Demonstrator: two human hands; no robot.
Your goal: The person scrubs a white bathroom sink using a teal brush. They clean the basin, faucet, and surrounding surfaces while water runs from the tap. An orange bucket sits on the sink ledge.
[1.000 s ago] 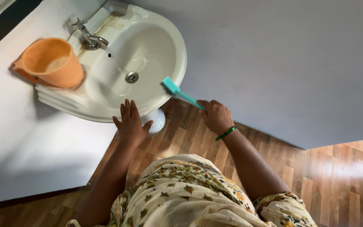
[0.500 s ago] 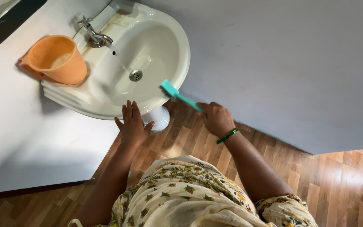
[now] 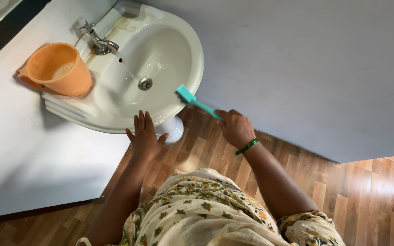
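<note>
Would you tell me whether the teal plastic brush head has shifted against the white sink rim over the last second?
No: the teal plastic brush head rests at the same spot on the white sink rim.

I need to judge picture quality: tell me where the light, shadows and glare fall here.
Head view: sharp overall; bright glare on the floor at right; the mug casts a soft shadow on the wall to its left; the basin is evenly lit; the brush in the right hand shows no blur.

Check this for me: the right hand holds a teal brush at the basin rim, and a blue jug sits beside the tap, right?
Not quite. In the head view the jug beside the tap is orange, not blue. The right hand does hold the teal brush at the basin rim.
</note>
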